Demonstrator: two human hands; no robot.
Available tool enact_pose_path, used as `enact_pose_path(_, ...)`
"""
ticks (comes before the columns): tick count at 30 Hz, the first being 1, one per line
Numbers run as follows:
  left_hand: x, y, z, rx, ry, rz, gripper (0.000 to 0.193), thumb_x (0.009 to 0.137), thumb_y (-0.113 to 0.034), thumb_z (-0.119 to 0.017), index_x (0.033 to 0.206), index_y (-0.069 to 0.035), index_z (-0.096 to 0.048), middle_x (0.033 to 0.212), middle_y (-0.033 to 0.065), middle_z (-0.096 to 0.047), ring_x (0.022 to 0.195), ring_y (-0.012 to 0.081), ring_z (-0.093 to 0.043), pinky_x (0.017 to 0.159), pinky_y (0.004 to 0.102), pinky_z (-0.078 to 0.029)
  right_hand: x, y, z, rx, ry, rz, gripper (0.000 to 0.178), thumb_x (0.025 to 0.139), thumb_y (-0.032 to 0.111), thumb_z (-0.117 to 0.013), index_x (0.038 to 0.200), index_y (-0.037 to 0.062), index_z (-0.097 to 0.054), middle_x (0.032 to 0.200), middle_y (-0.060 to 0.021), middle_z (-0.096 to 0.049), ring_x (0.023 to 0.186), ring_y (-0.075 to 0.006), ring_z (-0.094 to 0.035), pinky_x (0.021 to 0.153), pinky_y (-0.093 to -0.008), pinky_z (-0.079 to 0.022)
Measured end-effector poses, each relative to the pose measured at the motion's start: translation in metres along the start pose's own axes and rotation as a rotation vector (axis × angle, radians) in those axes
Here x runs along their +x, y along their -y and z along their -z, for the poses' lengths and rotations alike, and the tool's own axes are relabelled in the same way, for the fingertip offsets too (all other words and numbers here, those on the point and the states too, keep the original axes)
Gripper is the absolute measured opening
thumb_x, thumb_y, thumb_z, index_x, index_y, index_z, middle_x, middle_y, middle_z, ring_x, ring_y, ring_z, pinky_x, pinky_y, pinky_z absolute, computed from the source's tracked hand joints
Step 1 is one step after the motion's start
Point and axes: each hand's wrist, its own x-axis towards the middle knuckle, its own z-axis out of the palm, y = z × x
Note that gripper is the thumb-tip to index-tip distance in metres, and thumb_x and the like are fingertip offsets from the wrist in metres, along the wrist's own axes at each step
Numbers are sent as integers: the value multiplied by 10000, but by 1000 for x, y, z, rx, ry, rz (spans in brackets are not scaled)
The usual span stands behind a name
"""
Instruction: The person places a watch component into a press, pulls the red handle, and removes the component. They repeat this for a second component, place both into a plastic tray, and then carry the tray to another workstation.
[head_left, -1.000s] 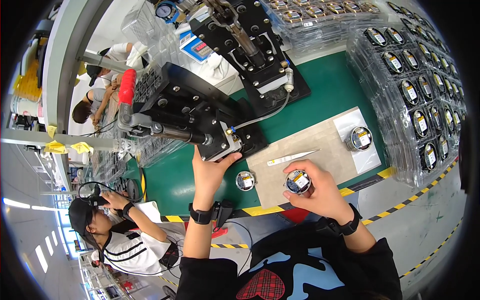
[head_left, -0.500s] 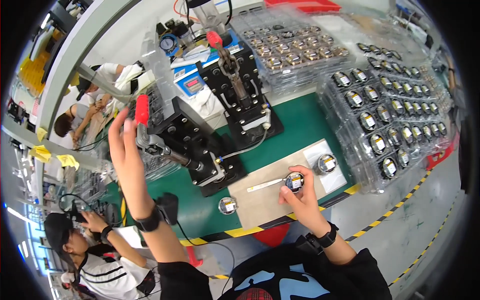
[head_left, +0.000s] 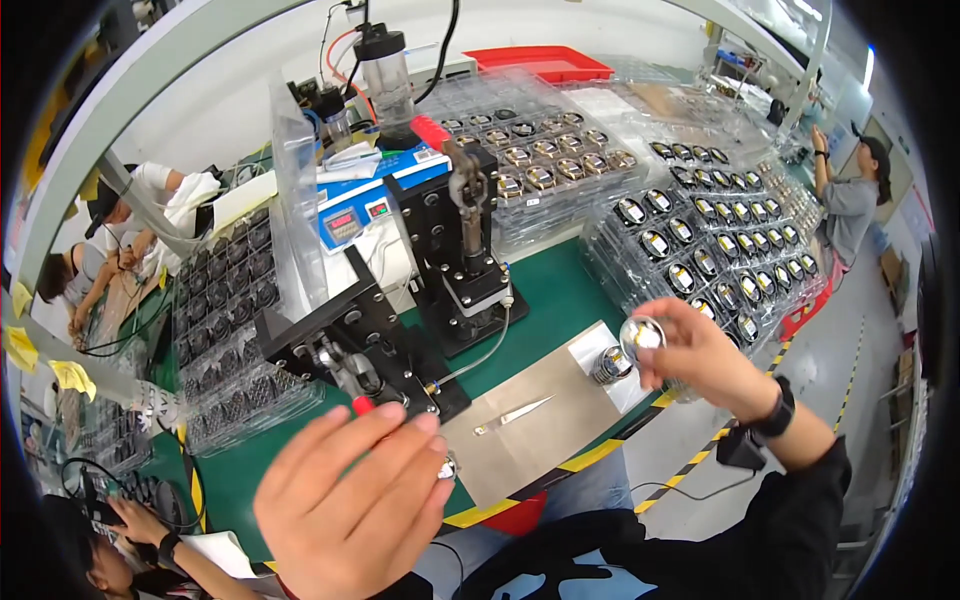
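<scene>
My left hand [head_left: 355, 500] lies over the red handle [head_left: 362, 405] of the nearer black toggle-clamp press [head_left: 345, 325], swung down low. Its fingers cover most of that handle. Between thumb and fingertips my right hand [head_left: 705, 355] grips a round watch-like module [head_left: 642, 335] with a silver rim, raised near the right side of the bench. Just left of it, a second round module [head_left: 611, 366] rests on a white sheet [head_left: 597, 345]. Beside my left fingertips, another round module [head_left: 447, 468] is partly hidden. A slim, pointed tool [head_left: 513, 414], perhaps tweezers, lies on the tan mat [head_left: 530, 440].
The second press [head_left: 450, 240] has its red handle raised. Clear trays of round modules [head_left: 690, 240] are stacked at the right, with another tray stack [head_left: 545, 160] behind. A blue control box [head_left: 345, 215] stands at the back. Other people work at left and far right.
The nearer press's red handle has swung from upright to low, with my left hand coming down over it. My right hand has carried its module up and right, off the mat. The view has shifted.
</scene>
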Motion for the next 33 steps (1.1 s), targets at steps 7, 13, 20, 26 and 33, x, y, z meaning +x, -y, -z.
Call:
enact_pose_path(7, -1, 15, -4, -179, 94, -2, 328, 629, -209, -771, 923, -77, -715, 998, 60, -690, 964, 246, -642, 730, 309, -509, 138, 26, 27, -47, -147, -143, 185, 904, 93, -586, 1052, -11, -547, 904, -92, -644, 697, -143, -656, 605, -220, -545)
enact_pose_path(13, -9, 15, 33, -353, 17, -102, 309, 698, -191, -732, 984, -75, -708, 1032, 65, -683, 884, 180, -651, 636, 246, -456, 258, 50, 48, -44, -225, -75, 133, 872, 68, -601, 945, -38, -566, 788, -131, -663, 620, -198, -673, 487, -282, -559)
enact_pose_path(20, -14, 24, 36, -494, 80, -441, 308, 737, -134, -661, 1033, -58, -703, 1065, 106, -675, 873, 183, -633, 587, 244, -410, 342, 62, 83, 167, -492, 224, 45, 870, -60, -544, 881, -22, -522, 950, -140, -589, 902, -242, -636, 775, -317, -576)
enact_pose_path(26, -15, 28, 35, -514, 69, -514, 257, 728, -139, -654, 956, -28, -701, 1040, 117, -678, 794, 184, -619, 555, 262, -401, 284, 45, 45, 83, -312, 150, 155, 885, -53, -523, 1040, -46, -526, 996, -138, -597, 920, -241, -634, 847, -314, -558)
enact_pose_path(33, -23, 31, 19, -925, -61, -680, 103, 765, -9, -538, 748, 18, -637, 801, 137, -646, 637, 203, -591, 517, 287, -423, 237, 42, 35, -53, -85, 125, 290, 862, -67, -523, 1152, -50, -543, 1027, -129, -617, 914, -214, -638, 806, -321, -556)
